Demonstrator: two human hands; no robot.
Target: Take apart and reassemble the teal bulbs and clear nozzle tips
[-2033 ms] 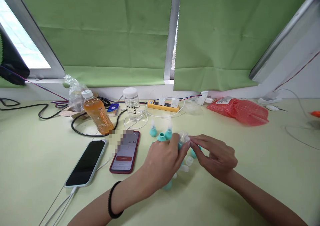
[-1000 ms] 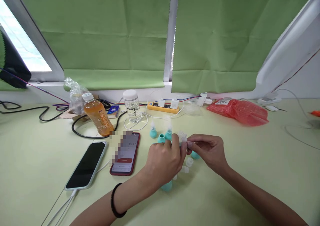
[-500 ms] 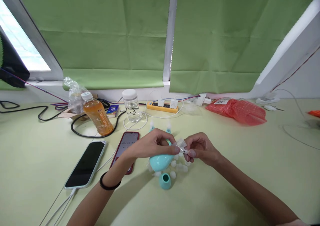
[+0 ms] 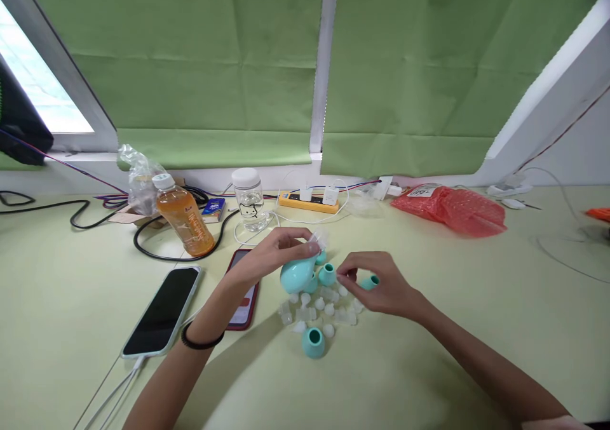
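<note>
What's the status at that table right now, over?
Left hand grip shut on teal bulb, clear tip at its neck. Right hand down among loose clear tips, grip unclear. Red phone under left forearm, spare teal bulbs close by.

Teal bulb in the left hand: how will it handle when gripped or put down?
Probably soft and squashy: the teal bulb looks like smooth rubber. Likely light, since the left hand holds it up by a pinch near the neck. Its round body may roll if laid sideways; a second bulb stands steady, opening up.
</note>
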